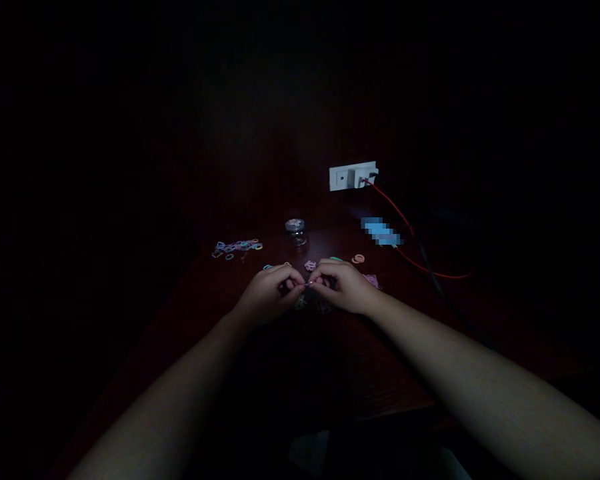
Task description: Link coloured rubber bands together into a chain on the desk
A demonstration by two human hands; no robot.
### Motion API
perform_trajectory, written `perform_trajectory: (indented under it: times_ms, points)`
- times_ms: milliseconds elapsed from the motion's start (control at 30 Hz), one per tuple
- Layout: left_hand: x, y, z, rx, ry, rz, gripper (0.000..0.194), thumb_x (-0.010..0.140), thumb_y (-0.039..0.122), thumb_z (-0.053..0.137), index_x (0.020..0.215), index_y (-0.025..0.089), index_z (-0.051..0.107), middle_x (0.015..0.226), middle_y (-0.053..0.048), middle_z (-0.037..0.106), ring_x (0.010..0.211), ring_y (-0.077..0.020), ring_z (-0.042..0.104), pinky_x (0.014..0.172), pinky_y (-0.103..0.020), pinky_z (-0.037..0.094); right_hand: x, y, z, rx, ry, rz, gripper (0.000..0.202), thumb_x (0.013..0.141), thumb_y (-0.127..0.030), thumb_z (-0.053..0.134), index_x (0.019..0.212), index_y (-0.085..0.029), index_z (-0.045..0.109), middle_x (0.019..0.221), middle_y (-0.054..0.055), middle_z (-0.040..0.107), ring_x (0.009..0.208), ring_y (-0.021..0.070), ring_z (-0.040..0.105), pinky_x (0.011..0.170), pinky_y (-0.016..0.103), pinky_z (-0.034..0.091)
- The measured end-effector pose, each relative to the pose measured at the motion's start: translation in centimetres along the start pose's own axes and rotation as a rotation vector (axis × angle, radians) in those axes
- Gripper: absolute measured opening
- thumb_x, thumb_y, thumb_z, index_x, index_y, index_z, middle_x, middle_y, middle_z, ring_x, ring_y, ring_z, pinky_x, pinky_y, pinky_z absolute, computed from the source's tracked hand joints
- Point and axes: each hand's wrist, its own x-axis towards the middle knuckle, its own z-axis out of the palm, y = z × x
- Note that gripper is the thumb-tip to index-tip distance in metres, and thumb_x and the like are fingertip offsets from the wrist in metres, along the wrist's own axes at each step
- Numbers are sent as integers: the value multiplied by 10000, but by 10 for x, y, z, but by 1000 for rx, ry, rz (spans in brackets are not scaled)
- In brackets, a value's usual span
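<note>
My left hand and my right hand meet over the dark table, both closed in a pinch. Between their fingertips is a small pale hair band, mostly covered by the fingers. Just beyond the hands lies a small pile of pink-purple hair bands. Another pink pile sits beside my right wrist, and orange hair bands lie a little behind it. Pale greenish bands rest below my fingers, dim and partly hidden.
A loose heap of mixed-colour hair bands spreads at the left. Behind the hands stands a clear lidded jar. A blurred, bright phone-like object lies at the right, its red cable running to a wall socket. The surroundings are very dark.
</note>
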Motion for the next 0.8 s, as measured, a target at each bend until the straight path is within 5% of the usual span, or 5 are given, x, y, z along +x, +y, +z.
perform_trajectory:
  times_ms: [300, 800]
  points:
    - [1, 2, 2, -73, -78, -105, 125, 850, 293, 584, 893, 197, 650, 717, 14, 618, 614, -98, 538, 571, -211, 412, 1, -1, 1, 11, -23, 4, 110, 865, -195, 567, 780, -162, 629, 702, 0, 543, 641, 113, 500, 606, 237, 380]
    - [3, 2, -1, -22, -13, -52, 89, 839, 235, 584, 821, 184, 654, 685, 15, 581, 617, -95, 518, 592, -213, 405, 0, -4, -3, 13, -18, 21, 136, 890, -184, 515, 813, -158, 624, 751, 27, 607, 703, 137, 541, 665, 257, 405]
